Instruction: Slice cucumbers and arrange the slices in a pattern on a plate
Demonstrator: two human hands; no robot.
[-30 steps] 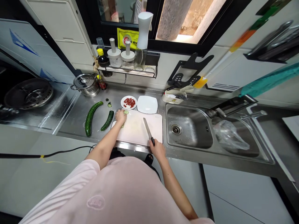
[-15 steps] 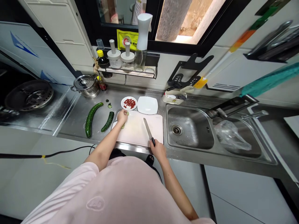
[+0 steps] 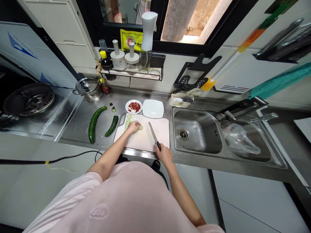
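My right hand [image 3: 164, 154] is closed round the black handle of a knife [image 3: 153, 133], whose blade lies over the right part of the white cutting board [image 3: 160, 126]. Over the board's middle, my left hand [image 3: 134, 127] pinches a pale green cucumber slice [image 3: 140, 127] at its fingertips. Several more slices [image 3: 127, 121] stand in a row along the board's left side, partly behind that hand. Left of the board lie a cut cucumber [image 3: 112, 126] and a longer, whole-looking one [image 3: 95, 123]. Small cucumber ends [image 3: 113, 109] rest behind them.
Behind the board are a plate of chopped red pieces [image 3: 134, 106] and a bare white plate [image 3: 153, 108]. A steel pot [image 3: 88, 89] stands at the back left, a pan [image 3: 29, 98] farther left. The sink [image 3: 198, 131] is on the right, with a utensil box [image 3: 179, 100] behind.
My left hand has moved right, from the board's upper left corner to its middle, uncovering the row of slices. My right hand and the knife have hardly moved.
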